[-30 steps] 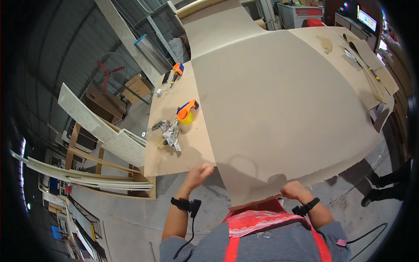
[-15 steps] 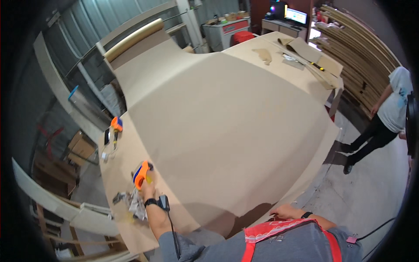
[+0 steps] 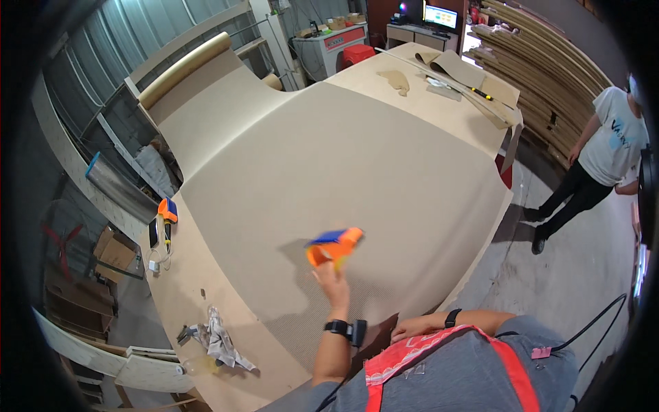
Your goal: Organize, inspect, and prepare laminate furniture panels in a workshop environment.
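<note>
My left hand (image 3: 333, 283) is closed round an orange-and-blue hand tool (image 3: 334, 247) with a yellowish part by the grip. It is held over the near half of a large beige-grey sheet (image 3: 357, 165) spread across the table, and its shadow falls on the sheet. Motion blurs the tool, so I cannot tell its exact kind. My right hand (image 3: 410, 328) rests at the near edge of the sheet, close to my body, its fingers lying out and holding nothing visible. The sheet runs back to a roll (image 3: 185, 69) at the far left.
A similar orange-and-blue tool (image 3: 167, 210) lies at the table's left edge, near a phone (image 3: 154, 232). Crumpled cloth (image 3: 220, 340) lies at the near left. Offcuts and a yellow-black cutter (image 3: 482, 93) lie at the far right. A person (image 3: 618, 137) stands on the right.
My left hand has lifted the orange-and-blue tool from the bare left strip of table and carried it rightward over the sheet. My right hand stays at the near edge. The view has shifted slightly.
</note>
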A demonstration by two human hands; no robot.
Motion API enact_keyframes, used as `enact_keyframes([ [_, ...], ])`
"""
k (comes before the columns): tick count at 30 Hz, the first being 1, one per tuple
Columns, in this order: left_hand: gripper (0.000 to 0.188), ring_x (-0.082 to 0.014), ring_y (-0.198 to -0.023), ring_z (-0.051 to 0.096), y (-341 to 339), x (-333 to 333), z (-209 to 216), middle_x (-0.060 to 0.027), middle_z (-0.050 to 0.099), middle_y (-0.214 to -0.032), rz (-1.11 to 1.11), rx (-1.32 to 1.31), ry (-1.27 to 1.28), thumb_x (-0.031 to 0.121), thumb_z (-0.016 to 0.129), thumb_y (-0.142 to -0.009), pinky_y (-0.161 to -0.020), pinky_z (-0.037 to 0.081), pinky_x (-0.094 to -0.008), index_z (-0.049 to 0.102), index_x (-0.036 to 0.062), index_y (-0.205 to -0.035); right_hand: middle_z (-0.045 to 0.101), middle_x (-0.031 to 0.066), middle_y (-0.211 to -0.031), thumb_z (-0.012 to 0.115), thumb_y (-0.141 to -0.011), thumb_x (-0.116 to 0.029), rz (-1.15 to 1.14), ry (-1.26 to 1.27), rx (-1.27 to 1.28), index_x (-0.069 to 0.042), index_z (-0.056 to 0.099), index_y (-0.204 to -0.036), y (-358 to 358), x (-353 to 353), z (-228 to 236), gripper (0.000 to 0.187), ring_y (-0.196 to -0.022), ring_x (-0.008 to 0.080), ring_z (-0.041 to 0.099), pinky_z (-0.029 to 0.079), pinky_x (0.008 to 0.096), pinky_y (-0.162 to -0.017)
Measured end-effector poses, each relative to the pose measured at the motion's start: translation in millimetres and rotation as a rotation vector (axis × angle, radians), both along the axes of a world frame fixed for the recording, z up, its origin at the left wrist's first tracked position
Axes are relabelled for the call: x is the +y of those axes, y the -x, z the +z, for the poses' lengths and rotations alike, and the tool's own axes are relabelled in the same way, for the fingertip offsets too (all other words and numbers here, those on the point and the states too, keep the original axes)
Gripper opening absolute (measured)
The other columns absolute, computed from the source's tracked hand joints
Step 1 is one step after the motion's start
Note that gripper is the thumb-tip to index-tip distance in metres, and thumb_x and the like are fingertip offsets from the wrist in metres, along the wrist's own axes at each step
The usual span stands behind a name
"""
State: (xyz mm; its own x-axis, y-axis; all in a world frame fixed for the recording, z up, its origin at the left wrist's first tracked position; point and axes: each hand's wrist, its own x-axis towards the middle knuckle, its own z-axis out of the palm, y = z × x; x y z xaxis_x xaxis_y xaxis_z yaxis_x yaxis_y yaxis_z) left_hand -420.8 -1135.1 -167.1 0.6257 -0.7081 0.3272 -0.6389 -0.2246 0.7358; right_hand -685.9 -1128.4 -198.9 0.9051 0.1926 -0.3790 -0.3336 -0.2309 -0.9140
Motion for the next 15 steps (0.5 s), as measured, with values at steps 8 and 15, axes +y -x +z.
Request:
enact_keyframes([
  [8,0.027,-0.0268,-0.125,0.038,61,1,8,-0.0076,0.045,-0.131,-0.186,-0.144,-0.046,0.022,0.055,-0.084,-0.104,-0.001,-0.0661,0.059,0.0117,-0.109,0.061,0.0029,-0.094,0.053,-0.089,-0.045,-0.827,-0.225,-0.046,0.0,0.057,-0.11,-72,-99,86,0.049,-0.083,0.0109,0.057,0.05,0.0262,-0.07],
  [15,0.042,-0.0346,-0.129,0.03,99,-32,16,-0.0181,0.029,-0.141,-0.082,-0.275,-0.171,0.017,0.055,-0.084,-0.106,0.012,-0.0604,0.051,0.0071,-0.124,0.06,0.0043,-0.08,0.054,-0.089,-0.044,-0.974,-0.293,-0.048,-0.002,0.06,-0.101,-84,-129,57,0.044,-0.073,0.0114,0.057,0.05,0.0274,-0.061],
])
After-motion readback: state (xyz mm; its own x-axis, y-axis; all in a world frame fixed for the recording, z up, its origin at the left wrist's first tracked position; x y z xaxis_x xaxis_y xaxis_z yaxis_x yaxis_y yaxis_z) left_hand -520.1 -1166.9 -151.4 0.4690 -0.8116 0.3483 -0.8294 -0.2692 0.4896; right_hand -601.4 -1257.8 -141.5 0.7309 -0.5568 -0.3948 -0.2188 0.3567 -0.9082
